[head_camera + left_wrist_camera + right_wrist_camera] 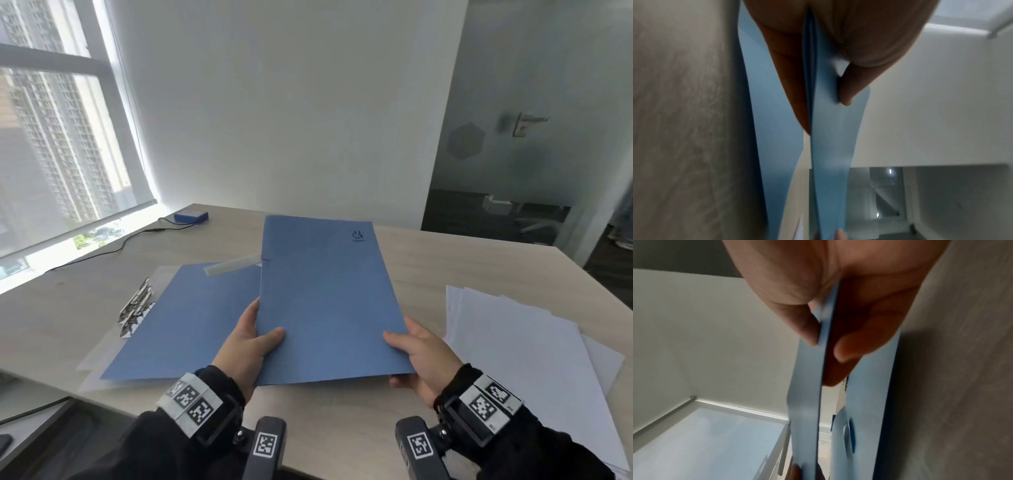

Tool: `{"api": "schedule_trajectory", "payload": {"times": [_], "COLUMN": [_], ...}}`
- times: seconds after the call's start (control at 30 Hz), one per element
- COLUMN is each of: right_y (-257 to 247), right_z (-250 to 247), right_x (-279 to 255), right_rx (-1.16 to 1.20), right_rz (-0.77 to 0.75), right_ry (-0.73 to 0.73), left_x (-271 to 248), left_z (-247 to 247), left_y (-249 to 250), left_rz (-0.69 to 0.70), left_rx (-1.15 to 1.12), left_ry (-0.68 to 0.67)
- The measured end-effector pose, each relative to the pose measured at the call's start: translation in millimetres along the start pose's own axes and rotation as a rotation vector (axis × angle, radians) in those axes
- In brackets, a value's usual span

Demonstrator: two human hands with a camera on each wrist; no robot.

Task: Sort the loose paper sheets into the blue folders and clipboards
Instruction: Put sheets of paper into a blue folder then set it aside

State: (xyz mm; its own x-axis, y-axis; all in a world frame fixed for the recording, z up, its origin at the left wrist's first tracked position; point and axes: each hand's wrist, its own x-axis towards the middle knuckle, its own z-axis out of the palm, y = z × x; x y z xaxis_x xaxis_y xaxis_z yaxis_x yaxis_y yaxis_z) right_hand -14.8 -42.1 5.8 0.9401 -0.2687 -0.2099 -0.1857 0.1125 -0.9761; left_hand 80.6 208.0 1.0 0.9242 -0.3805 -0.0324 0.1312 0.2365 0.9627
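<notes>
Raised blue folder (325, 301) hides the fingers of both hands beneath it in my head view, plus the right side of the flat blue folder (185, 318). Loose paper sheets (513, 342) run off the right edge. Folder logo too small to read; both wrist views blurred.

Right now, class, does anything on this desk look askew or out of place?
Only the white paper sheets at the right: they are fanned unevenly, with edges misaligned. The blue folder gripped in both hands looks undamaged.
</notes>
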Motion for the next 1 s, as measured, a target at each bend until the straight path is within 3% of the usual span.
{"api": "schedule_trajectory", "payload": {"times": [0.13, 0.2, 0.3, 0.37, 0.43, 0.57, 0.67, 0.87, 1.0], "right_y": [-3, -3, -4, -4, -5, -7, -10, -10, -9], "right_z": [-9, -16, -24, -26, -25, -24, -26, -25, -30], "right_x": [-1, -3, -5, -5, -6, -6, -7, -8, -4], "right_rx": [-0.072, -0.072, -0.077, -0.066, -0.061, -0.063, -0.046, -0.061, -0.058], "right_rz": [-0.109, -0.146, -0.195, -0.216, -0.23, -0.255, -0.255, -0.263, -0.25], "right_ry": [0.076, 0.084, 0.081, 0.07, 0.064, 0.031, 0.005, -0.037, -0.026], "left_x": [-1, 4, 17, 27, 31, 32, 33, 35, 39], "left_z": [-4, -11, -24, -33, -35, -28, -31, -16, -10], "left_y": [18, 28, 41, 45, 47, 49, 48, 39, 32], "left_rz": [-0.153, -0.028, 0.2, 0.174, 0.061, 0.059, 0.052, -0.133, -0.144], "left_rx": [0.47, 0.728, 0.92, 1.057, 1.17, 1.002, 0.881, 0.634, 0.55], "left_ry": [-0.024, 0.084, 0.346, 0.425, 0.393, 0.27, 0.252, 0.218, 0.225]}}
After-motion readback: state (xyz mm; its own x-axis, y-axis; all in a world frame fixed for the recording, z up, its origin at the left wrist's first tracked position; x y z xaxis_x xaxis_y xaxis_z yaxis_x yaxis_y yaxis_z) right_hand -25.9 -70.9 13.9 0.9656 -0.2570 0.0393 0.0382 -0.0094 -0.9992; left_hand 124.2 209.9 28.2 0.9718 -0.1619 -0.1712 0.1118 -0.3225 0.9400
